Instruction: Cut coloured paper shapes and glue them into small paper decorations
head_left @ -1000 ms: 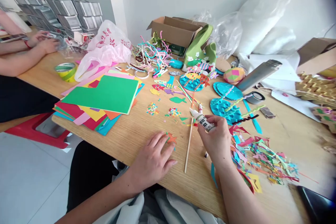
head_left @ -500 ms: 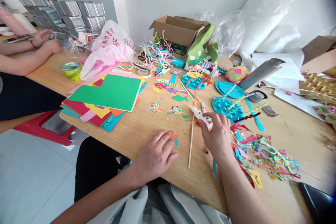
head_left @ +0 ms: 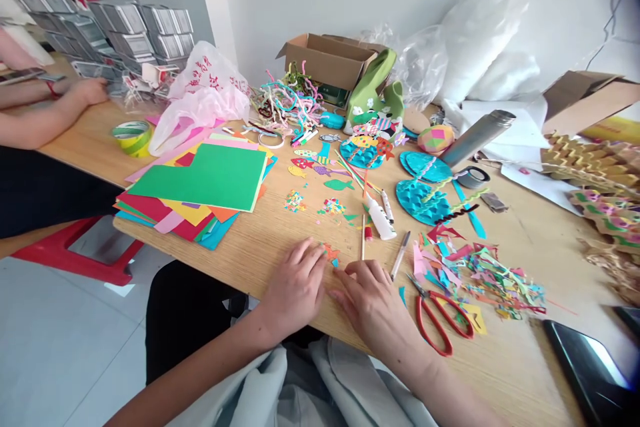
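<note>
A small orange paper fish (head_left: pixel 330 251) with a blue paper piece (head_left: pixel 335 263) at its lower edge lies on the table between my hands. My left hand (head_left: pixel 296 283) rests flat, its stretched fingertips touching the fish's left side. From the right, my right hand (head_left: pixel 374 300) reaches in; its index fingertip is at the blue piece, with the thumb apart below it. Beyond that hand lie a white glue bottle (head_left: pixel 381 219) and its red cap (head_left: pixel 369 233). A thin wooden stick (head_left: pixel 363 240) is partly hidden by my right hand.
Red-handled scissors (head_left: pixel 440 320), a pen (head_left: pixel 401 255) and colourful paper scraps (head_left: pixel 485 273) lie to the right. Coloured paper sheets (head_left: pixel 220 177) are stacked left. Paper fish (head_left: pixel 339 184) and confetti piles (head_left: pixel 295 200) lie ahead. Another person's arm (head_left: pixel 45 110) rests at far left.
My right hand has let go of the glue bottle, which now lies on the table, and has come down beside the orange fish. The scissors have come into view.
</note>
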Available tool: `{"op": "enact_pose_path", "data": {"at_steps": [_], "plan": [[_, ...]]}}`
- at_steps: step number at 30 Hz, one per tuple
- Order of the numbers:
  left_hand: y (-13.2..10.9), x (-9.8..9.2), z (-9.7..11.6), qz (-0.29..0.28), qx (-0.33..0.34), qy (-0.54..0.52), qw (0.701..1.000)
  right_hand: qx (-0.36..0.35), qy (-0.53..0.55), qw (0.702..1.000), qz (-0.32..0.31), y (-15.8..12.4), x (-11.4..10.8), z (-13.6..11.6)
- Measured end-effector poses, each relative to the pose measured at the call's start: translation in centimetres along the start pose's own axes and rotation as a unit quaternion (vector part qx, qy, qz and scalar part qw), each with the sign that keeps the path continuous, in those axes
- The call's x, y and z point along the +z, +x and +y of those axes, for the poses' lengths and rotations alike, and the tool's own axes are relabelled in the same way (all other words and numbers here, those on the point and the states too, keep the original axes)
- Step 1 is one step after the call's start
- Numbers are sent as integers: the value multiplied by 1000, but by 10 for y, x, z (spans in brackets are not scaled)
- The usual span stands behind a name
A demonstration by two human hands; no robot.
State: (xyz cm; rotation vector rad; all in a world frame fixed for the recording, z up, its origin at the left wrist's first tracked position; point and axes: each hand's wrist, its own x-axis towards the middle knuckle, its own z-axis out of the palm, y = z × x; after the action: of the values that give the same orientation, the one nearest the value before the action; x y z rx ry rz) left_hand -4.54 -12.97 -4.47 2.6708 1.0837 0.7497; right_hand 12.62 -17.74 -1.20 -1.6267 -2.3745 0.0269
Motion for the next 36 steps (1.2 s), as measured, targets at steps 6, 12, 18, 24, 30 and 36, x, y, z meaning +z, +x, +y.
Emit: {"op": "enact_pose_path", "data": {"at_steps": [6, 12, 18, 24, 30, 36], "plan": [[1, -3, 0, 15, -27, -17, 999, -1, -22, 1000, 13, -23, 4, -13], [1, -6, 0, 6, -57, -19, 998, -4, -42, 998, 40, -36, 13, -19], [-5, -13, -1, -36, -31, 16, 999, -38, -23, 994, 96, -51, 24, -25], [-15, -24, -2, -39, -13, 22, 999, -79, 43, 986, 143, -60, 26, -29], [-31, -29, -6, -33, 24, 10, 999, -76, 139, 977, 139, -57, 17, -30], [-43, -32, -11, -14, 89, 28, 996, 82, 252, 943, 203, -41, 4, -20]]}}
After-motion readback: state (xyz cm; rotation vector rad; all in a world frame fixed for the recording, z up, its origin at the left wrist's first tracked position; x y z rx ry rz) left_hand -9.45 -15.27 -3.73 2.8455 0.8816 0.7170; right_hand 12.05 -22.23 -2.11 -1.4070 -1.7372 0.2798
